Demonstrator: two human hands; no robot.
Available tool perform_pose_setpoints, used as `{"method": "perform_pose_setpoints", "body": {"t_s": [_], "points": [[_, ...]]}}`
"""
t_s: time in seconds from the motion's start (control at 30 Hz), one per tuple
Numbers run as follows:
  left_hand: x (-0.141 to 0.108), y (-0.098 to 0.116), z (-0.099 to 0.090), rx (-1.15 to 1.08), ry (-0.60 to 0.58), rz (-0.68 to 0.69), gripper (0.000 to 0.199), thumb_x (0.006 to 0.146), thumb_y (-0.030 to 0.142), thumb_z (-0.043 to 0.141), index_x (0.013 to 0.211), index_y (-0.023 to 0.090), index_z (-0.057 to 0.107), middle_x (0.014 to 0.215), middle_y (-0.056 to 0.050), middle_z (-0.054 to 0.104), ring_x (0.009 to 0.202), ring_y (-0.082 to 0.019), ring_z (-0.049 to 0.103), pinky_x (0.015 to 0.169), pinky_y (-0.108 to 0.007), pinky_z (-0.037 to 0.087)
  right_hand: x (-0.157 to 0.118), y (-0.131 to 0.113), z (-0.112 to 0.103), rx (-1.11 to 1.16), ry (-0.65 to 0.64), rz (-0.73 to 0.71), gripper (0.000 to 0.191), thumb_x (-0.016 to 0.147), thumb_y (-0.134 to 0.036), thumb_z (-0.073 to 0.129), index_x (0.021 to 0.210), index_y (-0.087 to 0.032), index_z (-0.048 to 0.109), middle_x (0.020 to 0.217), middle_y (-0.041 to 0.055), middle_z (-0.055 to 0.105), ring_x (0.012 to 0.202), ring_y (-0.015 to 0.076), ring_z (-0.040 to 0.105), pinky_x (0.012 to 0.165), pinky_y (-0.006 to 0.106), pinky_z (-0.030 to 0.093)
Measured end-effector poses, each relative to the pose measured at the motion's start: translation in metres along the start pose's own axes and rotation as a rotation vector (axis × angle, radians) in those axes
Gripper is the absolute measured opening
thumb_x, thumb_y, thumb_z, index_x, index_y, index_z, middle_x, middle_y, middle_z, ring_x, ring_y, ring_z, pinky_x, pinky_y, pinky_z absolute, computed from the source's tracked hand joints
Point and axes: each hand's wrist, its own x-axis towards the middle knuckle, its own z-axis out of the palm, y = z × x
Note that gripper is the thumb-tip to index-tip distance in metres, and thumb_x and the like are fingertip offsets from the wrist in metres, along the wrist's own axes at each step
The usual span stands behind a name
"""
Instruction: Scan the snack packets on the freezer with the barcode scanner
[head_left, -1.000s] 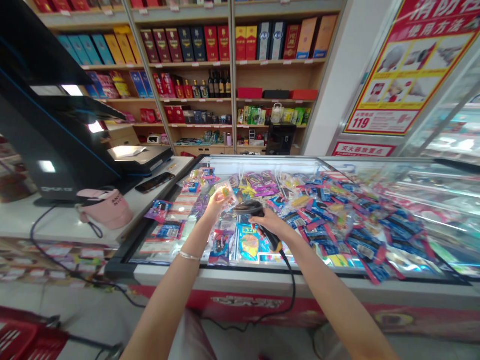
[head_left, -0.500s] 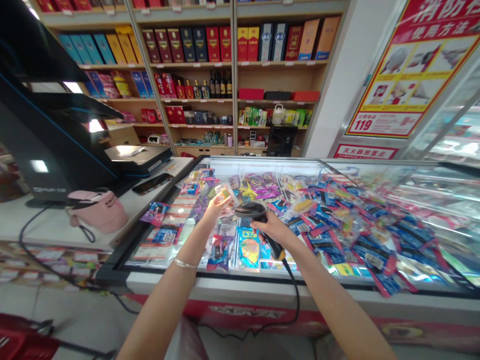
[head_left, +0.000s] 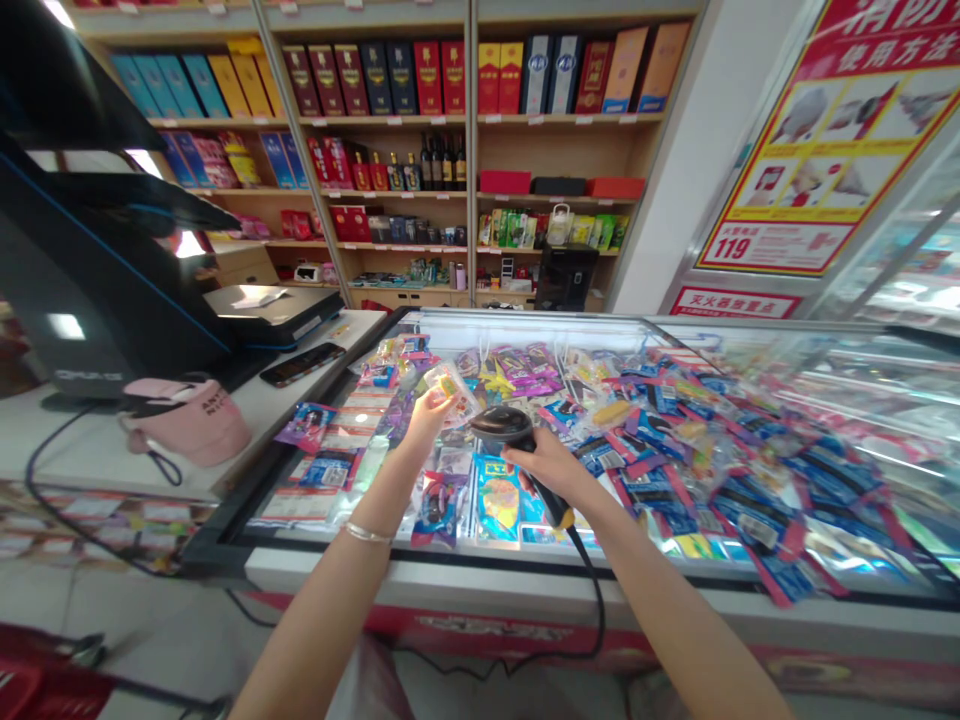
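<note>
My left hand (head_left: 433,412) is closed on the edge of a small clear candy packet (head_left: 455,388) with yellow and orange contents, raised over the glass top. Wrapped round the handle of a black barcode scanner (head_left: 504,424), my right hand (head_left: 551,458) keeps the scanner's head pointed left, close to the packet. The scanner's cable runs down over the freezer's front edge. Beneath the hands, a blue packet with a yellow picture (head_left: 499,498) and a dark blue and purple packet (head_left: 436,508) lie on the freezer's glass lid.
Many blue and pink candy packets (head_left: 675,440) are heaped on the right of the chest freezer (head_left: 337,575). At left are a pink pouch (head_left: 217,425), a phone (head_left: 302,364) and a scale (head_left: 274,312). Shelves of boxes (head_left: 382,80) stand behind.
The view has shifted slightly. My left hand still holds the clear packet, now turned a little and more spread out to view, beside the scanner. My right hand keeps its grip.
</note>
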Motion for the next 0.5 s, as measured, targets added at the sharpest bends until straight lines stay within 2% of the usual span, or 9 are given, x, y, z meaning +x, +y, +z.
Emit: {"method": "perform_pose_setpoints", "body": {"t_s": [0.17, 0.3, 0.5], "points": [[-0.001, 0.003, -0.001, -0.046, -0.041, -0.026, 0.045, 0.043, 0.023, 0.088, 0.079, 0.014, 0.062, 0.073, -0.004, 0.07, 0.065, -0.018, 0.067, 0.065, -0.03, 0.054, 0.002, 0.003, 0.002, 0.056, -0.009, -0.004, 0.017, 0.076, -0.022, 0.059, 0.059, -0.018, 0.058, 0.041, -0.0009, 0.053, 0.035, 0.0122, 0.048, 0.038, 0.023, 0.039], [-0.006, 0.003, 0.001, -0.04, -0.106, -0.022, 0.039, 0.044, 0.025, 0.088, 0.071, 0.012, 0.063, 0.072, -0.005, 0.069, 0.068, -0.017, 0.067, 0.069, -0.028, 0.053, 0.004, 0.005, 0.003, 0.115, 0.022, -0.021, 0.014, 0.074, -0.022, 0.062, 0.062, -0.018, 0.057, 0.046, -0.0009, 0.056, 0.036, 0.012, 0.05, 0.037, 0.022, 0.039], [-0.011, 0.003, 0.0, -0.004, -0.149, -0.037, 0.042, 0.042, 0.027, 0.089, 0.074, 0.013, 0.067, 0.074, -0.006, 0.071, 0.069, -0.019, 0.068, 0.068, -0.031, 0.055, -0.001, -0.004, 0.001, 0.03, 0.061, -0.021, 0.017, 0.074, -0.017, 0.058, 0.057, -0.018, 0.055, 0.04, -0.0023, 0.052, 0.034, 0.0116, 0.048, 0.039, 0.022, 0.039]]}}
